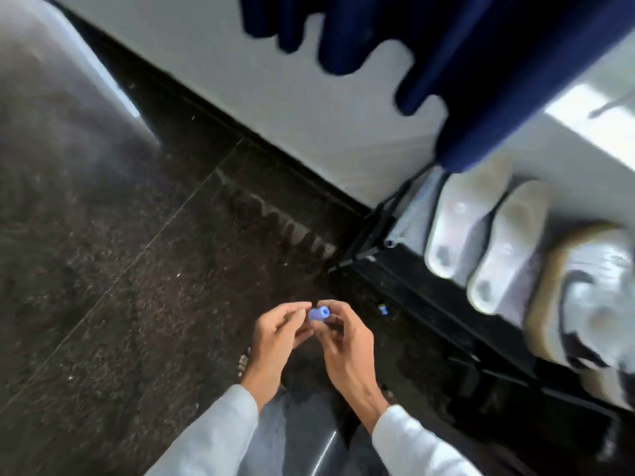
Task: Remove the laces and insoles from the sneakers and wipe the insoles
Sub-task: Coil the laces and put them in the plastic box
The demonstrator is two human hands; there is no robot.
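My right hand pinches a small blue cylindrical object between fingers and thumb, low in the middle of the view. My left hand is right beside it with curled fingertips meeting the blue piece's left end. A white sneaker with a dark swoosh and tan sole sits on a black shoe rack at the right, blurred. No laces or insoles can be made out.
A pair of white slippers stands on the rack left of the sneaker. A small blue scrap lies on the dark speckled stone floor. Dark blue curtain hangs over the white wall at top right.
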